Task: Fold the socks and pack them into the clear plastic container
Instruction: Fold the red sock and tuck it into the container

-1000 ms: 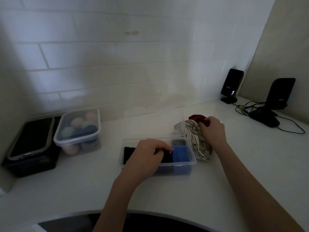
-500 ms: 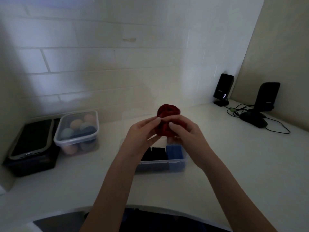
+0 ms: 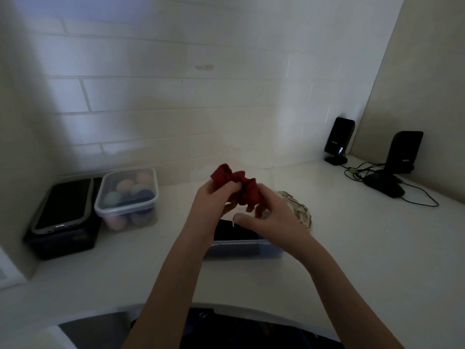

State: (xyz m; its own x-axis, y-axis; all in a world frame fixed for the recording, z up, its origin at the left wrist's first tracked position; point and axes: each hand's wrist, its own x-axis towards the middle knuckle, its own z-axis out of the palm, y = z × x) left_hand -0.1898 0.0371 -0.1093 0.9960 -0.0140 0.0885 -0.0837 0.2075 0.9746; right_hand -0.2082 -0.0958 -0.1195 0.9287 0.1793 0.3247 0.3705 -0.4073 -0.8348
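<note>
White brick-pattern wall tiles back a pale counter [image 3: 352, 260] set into a corner. Above the counter's middle, a bunched dark red sock [image 3: 236, 183] is held in the air between both hands. The left hand [image 3: 214, 205] grips its left part with curled fingers, and the right hand [image 3: 271, 217] holds its right part, fingers bent around the fabric and the thumb stretched toward the left. Directly below the hands sits the clear plastic container [image 3: 244, 248], largely covered by the wrists; dark folded socks [image 3: 231, 231] show inside it. Just beside the container on the right, behind the right hand, lies a crumpled cream striped sock [image 3: 299, 210]. Well to the left stands a lidded clear tub [image 3: 128, 197] holding round pastel-coloured items, touching or nearly touching a black box [image 3: 60, 238] with a phone-like device [image 3: 63, 205] lying on top. At the far right corner two black speakers [image 3: 339, 139] stand near a dark mouse-shaped object [image 3: 385, 186] and tangled cables [image 3: 357, 170].
</note>
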